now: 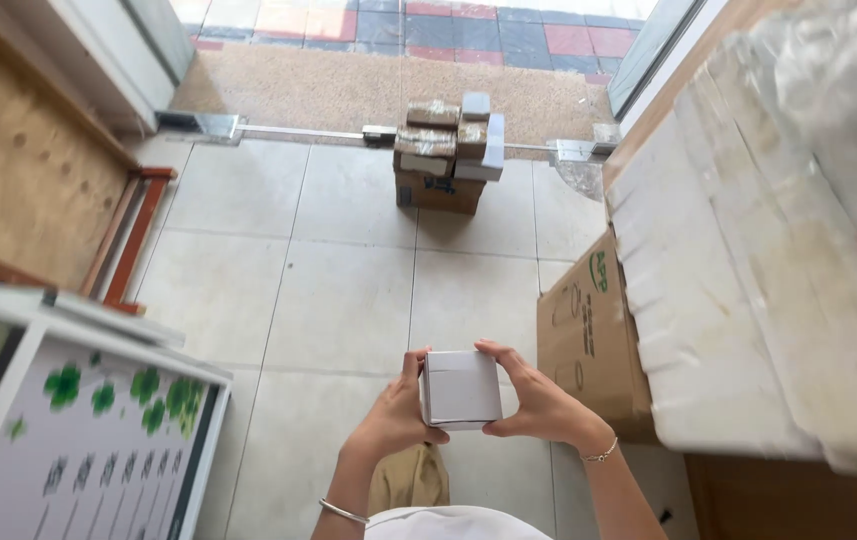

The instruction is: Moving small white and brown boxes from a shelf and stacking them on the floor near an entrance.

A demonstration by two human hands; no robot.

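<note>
Bare forearms, no sleeves; left hand (396, 415) with a thin silver bangle (342, 512), right hand (538, 405) with a fine beaded bracelet (603, 454); white top (448, 525), tan trousers (410, 480).

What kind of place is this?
Likely a small shop or parcel-handling entrance. Taped parcels are stacked on the tiled floor by a glass doorway, a flattened carton leans on a counter, and both hands hold a small white box.

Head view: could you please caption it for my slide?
Both hands, left hand and right hand, hold a small white box above the tiled floor.
</note>
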